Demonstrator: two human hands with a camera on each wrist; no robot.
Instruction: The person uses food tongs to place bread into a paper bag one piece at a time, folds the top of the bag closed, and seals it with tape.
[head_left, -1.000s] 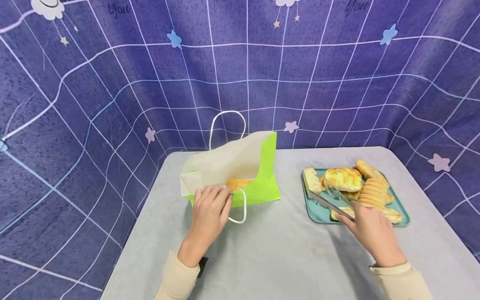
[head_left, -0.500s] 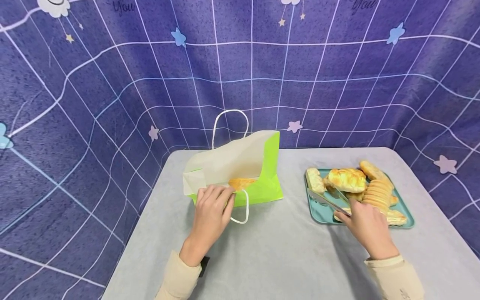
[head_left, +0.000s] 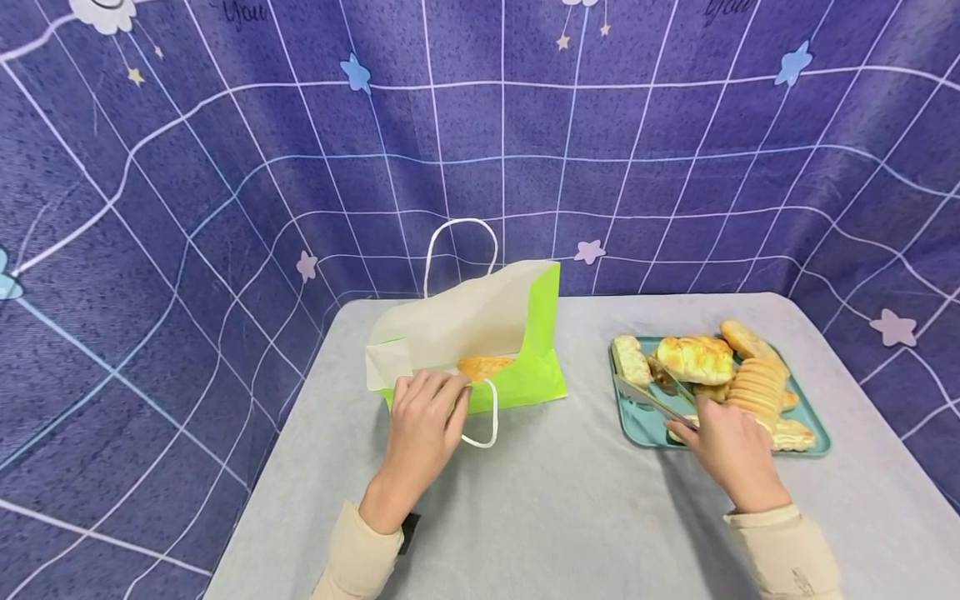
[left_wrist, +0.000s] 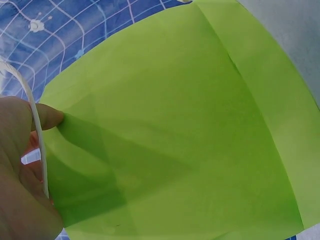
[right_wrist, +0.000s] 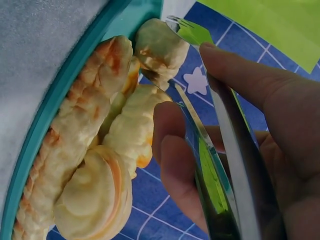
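Observation:
In the head view my left hand (head_left: pixel 423 421) grips the near rim of a green paper bag (head_left: pixel 536 375) with white rope handles. The left wrist view shows the thumb pressed on the bag's green side (left_wrist: pixel 165 115), beside the handle (left_wrist: pixel 37 125). A golden-brown piece of pastry (head_left: pixel 483 367) shows inside the opening. At the right, my right hand (head_left: pixel 735 450) holds metal tongs (head_left: pixel 660 407) over the teal tray (head_left: pixel 637 429). The fork-like tips, spread apart, are near the pale roll (head_left: pixel 632 361) at the tray's left end.
Other breads lie on the tray: a glossy braided loaf (head_left: pixel 696 360), a ridged stack-like bread (head_left: pixel 753 392), a long roll (head_left: pixel 738 339) behind, and a long loaf (head_left: pixel 795 435) along the front. The pale grey table (head_left: pixel 540 500) meets a blue patterned cloth (head_left: pixel 495 183) behind.
The tongs have shifted slightly, and their right arm has dipped from over the braided loaf toward the gap beside the pale roll. My left hand stays on the bag; the view shifted slightly.

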